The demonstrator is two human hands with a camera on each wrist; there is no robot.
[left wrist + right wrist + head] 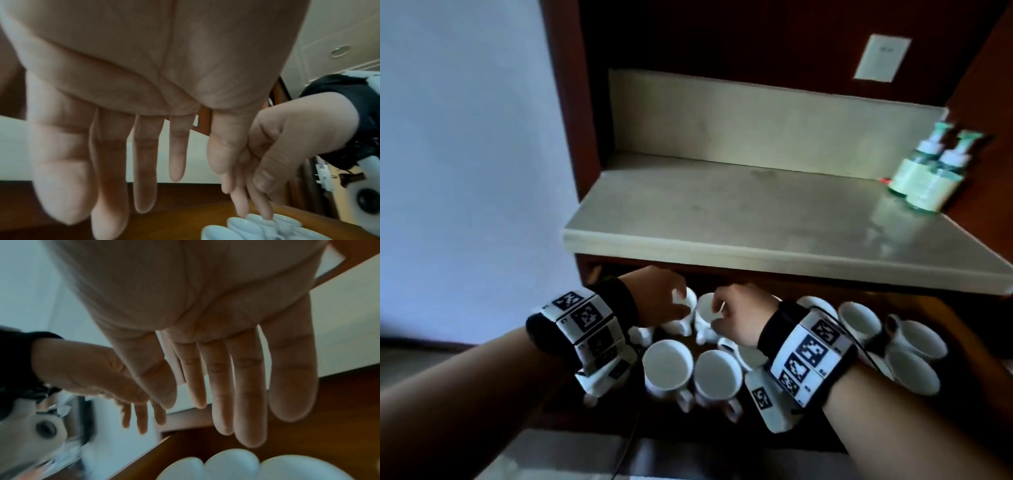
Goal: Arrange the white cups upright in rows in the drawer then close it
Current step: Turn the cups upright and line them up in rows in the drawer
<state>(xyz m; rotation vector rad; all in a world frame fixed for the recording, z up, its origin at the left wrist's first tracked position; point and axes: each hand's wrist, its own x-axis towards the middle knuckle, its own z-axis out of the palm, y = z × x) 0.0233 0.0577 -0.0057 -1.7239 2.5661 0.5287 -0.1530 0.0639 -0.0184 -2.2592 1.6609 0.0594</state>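
Several white cups stand upright in the open dark wooden drawer (959,329) below the counter. Two cups (668,363) (717,373) are at the front, two more (688,308) (705,315) sit behind them, and others (859,322) are to the right. My left hand (671,301) hovers over the back left cup with straight fingers (144,186) and holds nothing. My right hand (726,308) is beside it, with straight fingers (248,402) above the cups (230,462). In the left wrist view its fingertips (265,216) reach down to the cup rims (244,225).
A pale stone counter (756,212) overhangs the back of the drawer, close above both hands. Two green-capped bottles (928,171) stand at its right end. A white wall plate (881,58) sits on the dark back panel. A light wall is on the left.
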